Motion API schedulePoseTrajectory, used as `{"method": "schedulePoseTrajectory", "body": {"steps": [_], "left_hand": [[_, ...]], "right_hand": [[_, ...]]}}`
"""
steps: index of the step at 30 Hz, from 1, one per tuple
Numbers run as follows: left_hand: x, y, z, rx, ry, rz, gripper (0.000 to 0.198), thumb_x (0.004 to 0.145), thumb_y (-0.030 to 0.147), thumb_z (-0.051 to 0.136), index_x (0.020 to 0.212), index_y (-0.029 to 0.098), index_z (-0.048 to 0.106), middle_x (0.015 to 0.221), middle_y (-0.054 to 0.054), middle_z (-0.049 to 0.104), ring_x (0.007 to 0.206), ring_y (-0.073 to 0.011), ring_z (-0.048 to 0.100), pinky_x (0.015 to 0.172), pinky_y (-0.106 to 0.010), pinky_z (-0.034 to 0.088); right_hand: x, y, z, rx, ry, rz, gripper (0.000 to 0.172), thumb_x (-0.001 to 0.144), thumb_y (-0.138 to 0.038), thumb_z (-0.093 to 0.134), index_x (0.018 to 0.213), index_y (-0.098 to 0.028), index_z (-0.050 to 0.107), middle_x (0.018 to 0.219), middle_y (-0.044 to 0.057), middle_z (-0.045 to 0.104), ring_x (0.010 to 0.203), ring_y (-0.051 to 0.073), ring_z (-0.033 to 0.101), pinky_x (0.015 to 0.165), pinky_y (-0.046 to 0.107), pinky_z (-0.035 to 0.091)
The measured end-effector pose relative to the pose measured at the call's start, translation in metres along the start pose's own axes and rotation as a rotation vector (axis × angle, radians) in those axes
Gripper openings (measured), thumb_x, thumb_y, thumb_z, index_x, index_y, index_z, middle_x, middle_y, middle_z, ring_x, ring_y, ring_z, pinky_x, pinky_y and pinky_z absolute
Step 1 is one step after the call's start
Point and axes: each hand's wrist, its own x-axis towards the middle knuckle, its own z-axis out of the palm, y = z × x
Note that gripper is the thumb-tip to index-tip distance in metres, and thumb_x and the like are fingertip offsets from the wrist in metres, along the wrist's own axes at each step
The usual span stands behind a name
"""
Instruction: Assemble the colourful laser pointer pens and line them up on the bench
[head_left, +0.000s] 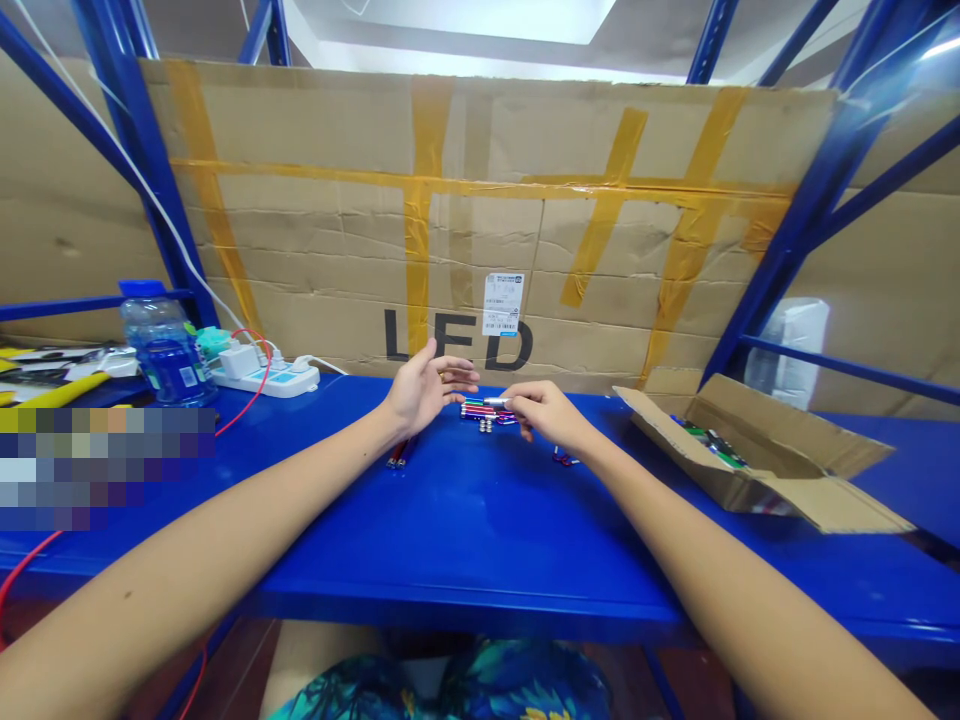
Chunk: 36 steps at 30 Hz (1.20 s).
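Observation:
My right hand [546, 410] pinches a small slim silver tube [496, 402] between thumb and fingertips, holding it level just above the blue table. Opposite it, my left hand [426, 392] is open, palm turned inward and fingers stretched towards the tube's left end. Below the fingertips lies a group of thin coloured tubes [475, 412], and several small round silver pieces [486, 426] sit in front of them. Dark red tubes [397, 458] lie by my left wrist, partly hidden by it. A small red and blue clip [564, 457] rests under my right wrist.
An opened cardboard box [720, 480] with coloured tubes in it stands at the right. On the left are a blue-capped bottle [161, 345], a white power strip [274, 380] and a red cable [262, 370]. A large cardboard sheet [322, 250] closes off the back.

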Motion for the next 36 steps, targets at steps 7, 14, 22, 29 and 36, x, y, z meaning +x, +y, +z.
{"method": "schedulePoseTrajectory", "body": {"steps": [7, 14, 22, 29, 36], "left_hand": [[0.0003, -0.0010, -0.0011, 0.012, -0.013, 0.001, 0.066, 0.084, 0.072, 0.036, 0.094, 0.015, 0.068, 0.106, -0.017, 0.070, 0.101, -0.0300, 0.064, 0.083, -0.043, 0.049], [0.0002, -0.0014, -0.0001, 0.021, -0.025, 0.000, 0.069, 0.084, 0.074, 0.034, 0.093, 0.015, 0.069, 0.105, -0.015, 0.071, 0.099, -0.0289, 0.065, 0.084, -0.042, 0.049], [0.0007, -0.0012, 0.0000, 0.042, -0.018, 0.008, 0.070, 0.082, 0.076, 0.033, 0.092, 0.015, 0.069, 0.104, -0.016, 0.071, 0.098, -0.0294, 0.065, 0.082, -0.042, 0.049], [0.0011, -0.0011, -0.0006, 0.035, -0.020, 0.006, 0.071, 0.082, 0.076, 0.033, 0.093, 0.014, 0.068, 0.105, -0.017, 0.070, 0.100, -0.0305, 0.064, 0.084, -0.043, 0.049], [0.0002, -0.0006, -0.0002, -0.029, -0.047, -0.002, 0.067, 0.086, 0.072, 0.035, 0.092, 0.014, 0.069, 0.102, -0.015, 0.071, 0.095, -0.0276, 0.066, 0.085, -0.041, 0.049]], "right_hand": [[-0.0028, -0.0037, -0.0001, -0.060, 0.019, 0.006, 0.028, 0.076, -0.027, 0.049, 0.081, -0.013, 0.073, 0.043, -0.004, 0.048, 0.040, 0.011, 0.044, 0.046, 0.025, 0.035], [-0.0005, -0.0010, -0.0016, -0.062, 0.072, -0.004, 0.029, 0.076, -0.029, 0.050, 0.085, -0.012, 0.072, 0.045, -0.003, 0.052, 0.041, 0.013, 0.046, 0.046, 0.026, 0.036], [-0.0012, -0.0035, -0.0005, -0.097, 0.074, -0.003, 0.028, 0.077, -0.029, 0.050, 0.084, -0.012, 0.071, 0.045, -0.003, 0.051, 0.042, 0.012, 0.046, 0.046, 0.026, 0.036], [-0.0006, -0.0023, -0.0012, -0.116, 0.074, -0.035, 0.026, 0.078, -0.030, 0.051, 0.082, -0.014, 0.071, 0.047, -0.003, 0.050, 0.044, 0.013, 0.046, 0.045, 0.025, 0.035], [-0.0005, -0.0023, -0.0012, -0.154, 0.067, -0.082, 0.026, 0.079, -0.030, 0.051, 0.082, -0.014, 0.072, 0.053, -0.001, 0.056, 0.050, 0.013, 0.048, 0.050, 0.025, 0.036]]}}
